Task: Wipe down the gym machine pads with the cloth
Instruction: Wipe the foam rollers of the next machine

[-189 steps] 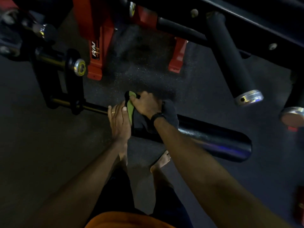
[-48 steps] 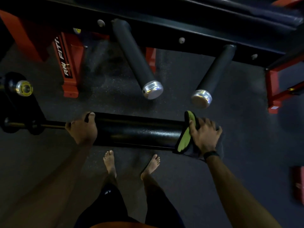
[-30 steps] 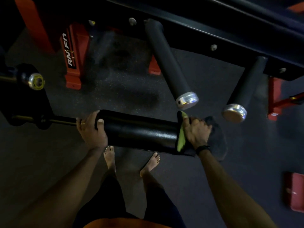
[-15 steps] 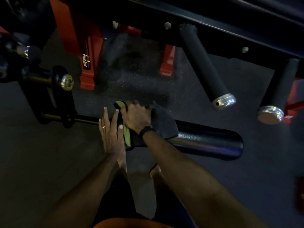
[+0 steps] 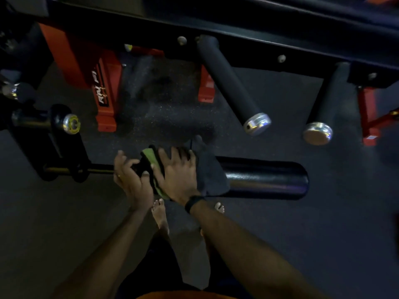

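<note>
Under the right hand (image 5: 179,180), which presses the one dark cloth (image 5: 207,171) with its green edge around the left end of the roller pad (image 5: 263,179), the loose flap could slip off mid-stroke. Just left of that grip the left hand (image 5: 131,178) curls round the pad's end, so the cloth may bunch against its fingers (image 5: 145,174). Beyond the grip I count three black cylinders in all: one roller pad and two chrome-capped handles (image 5: 228,83).

Long glossy black cylindrical roller pad (image 5: 263,178), lying horizontal on a thin metal bar above the floor, dark grey cloth with lime-green edge (image 5: 210,173) draped over its left end (folds partly hidden), right end bare
</note>
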`<state>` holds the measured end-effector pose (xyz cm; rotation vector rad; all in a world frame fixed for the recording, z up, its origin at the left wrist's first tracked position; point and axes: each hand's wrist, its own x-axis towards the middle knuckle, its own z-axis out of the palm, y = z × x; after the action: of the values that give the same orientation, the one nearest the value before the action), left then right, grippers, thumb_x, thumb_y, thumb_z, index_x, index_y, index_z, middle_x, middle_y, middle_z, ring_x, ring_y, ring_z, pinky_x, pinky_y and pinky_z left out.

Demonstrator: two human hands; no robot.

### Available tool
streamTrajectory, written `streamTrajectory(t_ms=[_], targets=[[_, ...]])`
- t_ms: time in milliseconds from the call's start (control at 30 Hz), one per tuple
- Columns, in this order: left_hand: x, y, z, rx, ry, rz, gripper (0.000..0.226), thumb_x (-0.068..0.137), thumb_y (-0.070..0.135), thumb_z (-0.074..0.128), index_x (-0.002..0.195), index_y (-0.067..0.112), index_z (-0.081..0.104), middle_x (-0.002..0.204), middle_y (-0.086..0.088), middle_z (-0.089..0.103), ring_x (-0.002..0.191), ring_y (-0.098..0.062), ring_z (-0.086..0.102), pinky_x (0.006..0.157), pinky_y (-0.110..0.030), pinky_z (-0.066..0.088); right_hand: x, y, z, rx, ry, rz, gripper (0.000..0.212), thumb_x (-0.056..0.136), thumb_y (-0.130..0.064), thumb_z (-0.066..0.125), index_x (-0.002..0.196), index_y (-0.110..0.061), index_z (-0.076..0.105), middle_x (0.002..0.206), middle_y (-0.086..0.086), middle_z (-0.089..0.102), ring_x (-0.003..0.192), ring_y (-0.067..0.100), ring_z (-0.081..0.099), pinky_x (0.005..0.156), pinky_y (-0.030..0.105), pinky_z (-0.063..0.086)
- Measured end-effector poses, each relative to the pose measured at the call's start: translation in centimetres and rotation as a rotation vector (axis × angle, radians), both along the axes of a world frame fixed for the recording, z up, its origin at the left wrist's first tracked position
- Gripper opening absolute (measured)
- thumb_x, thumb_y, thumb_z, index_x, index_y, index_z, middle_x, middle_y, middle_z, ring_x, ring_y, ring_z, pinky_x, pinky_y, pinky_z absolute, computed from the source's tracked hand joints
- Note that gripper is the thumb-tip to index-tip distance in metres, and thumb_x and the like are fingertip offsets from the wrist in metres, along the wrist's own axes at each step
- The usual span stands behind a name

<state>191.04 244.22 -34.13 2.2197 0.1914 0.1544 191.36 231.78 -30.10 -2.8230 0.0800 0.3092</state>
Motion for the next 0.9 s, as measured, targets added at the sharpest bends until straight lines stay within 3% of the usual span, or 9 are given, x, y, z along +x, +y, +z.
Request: streamTrajectory(t_ms=[100, 200, 267, 400, 500, 600, 700, 800, 900], targets=[[2.9, -1.8, 0.7, -0.087, 0.024, 0.095, 0.039, 0.085, 0.014, 0.050, 0.123, 0.009, 0.049, 0.138, -0.020, 0.051, 0.132, -0.034, 0.046, 0.112, -0.052, 0.029, -0.4, -0.5, -0.4, 0.004, -0.039, -0.010, 0.049, 0.100, -0.053, 0.033, 0.136, -0.024, 0.048, 0.128, 0.009, 0.056, 0.116, 0.032, 0.052, 0.108, 0.058, 0.032], [4.5, -2.2, 0.4, -0.097, 0.199, 0.072, 0.046, 0.096, 0.040, 0.041, 0.130, 0.013, 0.053, 0.118, -0.013, 0.065, 0.114, -0.034, 0.058, 0.105, -0.058, 0.039, 0.9, -2.5, -0.7, 0.000, -0.011, -0.075, 0.044, 0.097, -0.053, 0.040, 0.127, -0.025, 0.058, 0.121, 0.005, 0.063, 0.111, 0.030, 0.056, 0.105, 0.057, 0.033], [4.1, -2.3, 0.2, -0.001, 0.250, 0.078, 0.050, 0.099, 0.042, 0.037, 0.131, 0.009, 0.057, 0.114, -0.018, 0.067, 0.112, -0.039, 0.058, 0.106, -0.057, 0.039, 0.6, -5.5, -1.1, 0.027, 0.026, -0.156, 0.046, 0.095, -0.053, 0.041, 0.123, -0.025, 0.063, 0.117, 0.006, 0.066, 0.110, 0.031, 0.058, 0.108, 0.058, 0.032], [3.9, -2.3, -0.2, 0.307, 0.315, 0.024, 0.038, 0.104, 0.031, 0.047, 0.121, 0.003, 0.066, 0.109, -0.026, 0.069, 0.109, -0.042, 0.061, 0.109, -0.049, 0.032, -2.4, -13.0, -1.4, -0.051, -0.081, -0.274, 0.048, 0.089, -0.056, 0.038, 0.114, -0.027, 0.068, 0.108, 0.002, 0.071, 0.105, 0.030, 0.062, 0.107, 0.058, 0.033], [4.2, -2.3, -0.3, 0.378, 0.358, 0.018, 0.037, 0.104, 0.031, 0.050, 0.122, 0.002, 0.067, 0.111, -0.028, 0.068, 0.111, -0.043, 0.060, 0.110, -0.049, 0.029, -4.7, -18.6, -1.2, -0.132, -0.029, -0.371, 0.048, 0.090, -0.058, 0.039, 0.115, -0.029, 0.068, 0.111, -0.001, 0.071, 0.108, 0.025, 0.062, 0.111, 0.058, 0.028], [4.1, -2.3, -0.6, 0.413, 0.329, -0.008, 0.036, 0.104, 0.029, 0.049, 0.116, 0.001, 0.069, 0.106, -0.030, 0.069, 0.106, -0.046, 0.061, 0.108, -0.051, 0.031, -7.1, -24.1, -1.2, -0.230, -0.024, -0.507, 0.048, 0.089, -0.059, 0.043, 0.109, -0.027, 0.071, 0.107, 0.002, 0.072, 0.108, 0.026, 0.062, 0.110, 0.063, 0.025], [3.6, -2.1, -1.1, 0.417, 0.251, -0.015, 0.047, 0.098, 0.037, 0.042, 0.114, 0.003, 0.070, 0.103, -0.029, 0.070, 0.102, -0.046, 0.062, 0.110, -0.052, 0.031, -9.1, -27.2, -1.3, -0.227, -0.023, -0.607, 0.053, 0.088, -0.059, 0.045, 0.115, -0.021, 0.070, 0.117, 0.007, 0.070, 0.119, 0.029, 0.056, 0.110, 0.067, 0.022], [2.1, -1.4, -2.0, 0.315, 0.123, 0.014, 0.048, 0.095, 0.035, 0.041, 0.119, 0.003, 0.067, 0.112, -0.026, 0.068, 0.113, -0.041, 0.057, 0.114, -0.042, 0.023, -11.1, -26.6, -1.3, -0.231, -0.065, -0.598, 0.051, 0.092, -0.055, 0.047, 0.123, -0.020, 0.066, 0.129, 0.006, 0.064, 0.131, 0.028, 0.048, 0.108, 0.069, 0.020], [1.4, -0.7, -2.8, 0.281, 0.020, -0.035, 0.045, 0.097, 0.032, 0.040, 0.122, 0.004, 0.065, 0.115, -0.020, 0.067, 0.114, -0.035, 0.055, 0.111, -0.040, 0.024, -11.7, -26.6, -1.3, -0.242, -0.069, -0.566, 0.049, 0.094, -0.055, 0.044, 0.123, -0.022, 0.065, 0.130, 0.003, 0.063, 0.131, 0.027, 0.047, 0.105, 0.065, 0.025]])
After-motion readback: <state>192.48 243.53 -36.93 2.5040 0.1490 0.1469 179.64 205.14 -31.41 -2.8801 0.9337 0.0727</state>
